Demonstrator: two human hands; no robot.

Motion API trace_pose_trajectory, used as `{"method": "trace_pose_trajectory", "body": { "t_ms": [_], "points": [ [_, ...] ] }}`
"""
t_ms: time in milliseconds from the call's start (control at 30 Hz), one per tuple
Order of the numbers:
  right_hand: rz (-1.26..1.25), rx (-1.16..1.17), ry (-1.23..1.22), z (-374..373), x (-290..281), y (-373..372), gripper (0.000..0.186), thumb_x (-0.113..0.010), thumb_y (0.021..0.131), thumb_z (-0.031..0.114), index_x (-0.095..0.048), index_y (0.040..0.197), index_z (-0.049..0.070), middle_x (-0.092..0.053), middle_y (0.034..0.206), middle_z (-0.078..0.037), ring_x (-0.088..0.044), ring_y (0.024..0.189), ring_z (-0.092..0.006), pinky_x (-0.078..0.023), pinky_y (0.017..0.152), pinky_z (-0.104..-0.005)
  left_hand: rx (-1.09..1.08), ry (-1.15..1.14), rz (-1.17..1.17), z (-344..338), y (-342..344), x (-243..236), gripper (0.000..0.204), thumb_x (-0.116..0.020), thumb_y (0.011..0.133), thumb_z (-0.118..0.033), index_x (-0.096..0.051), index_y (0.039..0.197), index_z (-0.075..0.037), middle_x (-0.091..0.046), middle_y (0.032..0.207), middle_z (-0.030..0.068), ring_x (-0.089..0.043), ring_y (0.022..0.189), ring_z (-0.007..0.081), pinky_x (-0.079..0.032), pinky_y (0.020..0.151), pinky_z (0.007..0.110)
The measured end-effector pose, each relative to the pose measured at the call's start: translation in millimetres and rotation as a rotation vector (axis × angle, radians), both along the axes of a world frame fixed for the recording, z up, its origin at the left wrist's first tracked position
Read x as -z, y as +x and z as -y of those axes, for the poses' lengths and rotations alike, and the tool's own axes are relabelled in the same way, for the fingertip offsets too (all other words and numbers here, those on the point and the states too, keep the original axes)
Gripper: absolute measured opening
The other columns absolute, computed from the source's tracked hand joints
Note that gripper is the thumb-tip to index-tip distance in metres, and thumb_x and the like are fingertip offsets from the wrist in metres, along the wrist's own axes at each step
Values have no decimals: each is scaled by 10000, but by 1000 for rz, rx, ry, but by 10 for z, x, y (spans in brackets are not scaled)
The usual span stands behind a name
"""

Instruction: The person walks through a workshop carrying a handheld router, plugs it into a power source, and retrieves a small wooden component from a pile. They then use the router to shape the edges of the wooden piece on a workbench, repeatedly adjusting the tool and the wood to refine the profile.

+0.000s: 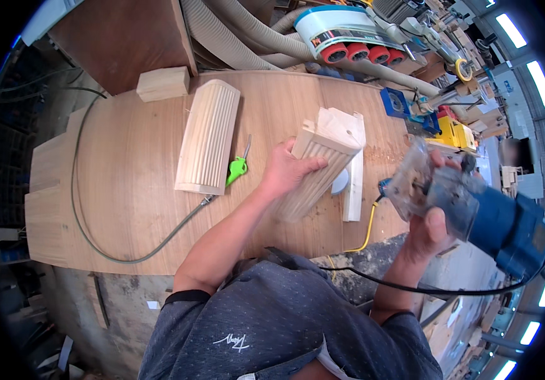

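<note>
My left hand [288,170] is closed round a fluted wooden block [328,156], tilted over the bench with its notched end up and away from me. At the right, my right hand [431,231] grips a blue trim router [499,218] by its clear plastic base, which faces the wooden block but stays apart from it. A second fluted wooden block [209,139] lies on the bench left of my left hand. Beside it is a green air blow gun [238,168] joined to a hose [158,248]. Under the held block, a pale wood strip [353,196] and a white round piece [341,182] partly show.
The wooden bench top [127,164] spreads before me. A plain wood block [163,84] sits at its far edge, near ribbed ducts [234,38] and a case with red round ports [348,35]. Blue clamps [396,102] and a yellow tool [455,132] stand far right. The router's black cord [424,291] crosses my right arm.
</note>
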State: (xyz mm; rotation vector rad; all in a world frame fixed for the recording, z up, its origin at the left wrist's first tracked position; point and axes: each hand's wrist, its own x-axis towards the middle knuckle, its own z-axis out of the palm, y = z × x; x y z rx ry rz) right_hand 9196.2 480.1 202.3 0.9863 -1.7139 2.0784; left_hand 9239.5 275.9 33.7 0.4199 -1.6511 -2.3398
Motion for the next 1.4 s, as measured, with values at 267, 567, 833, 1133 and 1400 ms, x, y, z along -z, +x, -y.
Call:
{"method": "trace_pose_trajectory", "body": {
  "t_ms": [267, 567, 833, 1133, 1400],
  "points": [
    [128, 24, -153, -618, 313, -51, 951, -873, 703, 290, -361, 1484, 112, -502, 1332, -160, -485, 1264, -338, -327, 1145, -527, -55, 124, 8, 114, 136, -345, 444, -807, 847, -224, -637, 1173, 26, -718, 1069, 108, -695, 948, 167, -563, 861, 322],
    [115, 6, -138, -743, 349, 1, 931, -859, 712, 297, -341, 1458, 90, -477, 1316, -149, -480, 1243, -338, -339, 1126, -515, -62, 219, -89, 133, 240, -591, 639, -808, 850, -323, -542, 1303, 41, -675, 1189, 141, -670, 1066, 218, -542, 944, 367],
    [138, 14, -154, -773, 346, 52, 932, -859, 709, 312, -333, 1445, 87, -469, 1298, -129, -489, 1221, -331, -363, 1114, -517, -72, 291, -92, 190, 257, -615, 750, -797, 847, -423, -500, 1354, 43, -645, 1255, 172, -644, 1145, 252, -523, 996, 391],
    [111, 34, -175, -810, 374, 48, 967, -877, 699, 305, -311, 1444, 60, -472, 1265, -121, -507, 1188, -316, -373, 1108, -506, -16, 344, -139, 234, 231, -635, 849, -761, 849, -515, -431, 1426, 13, -602, 1339, 155, -605, 1219, 272, -491, 1047, 418],
    [98, 76, -152, -804, 317, 67, 1001, -870, 710, 331, -276, 1457, 32, -486, 1249, -127, -520, 1180, -300, -396, 1058, -467, 30, 260, -174, 283, 208, -651, 903, -723, 833, -604, -400, 1476, -59, -568, 1403, 117, -561, 1280, 256, -466, 1082, 433]
  ]
}}
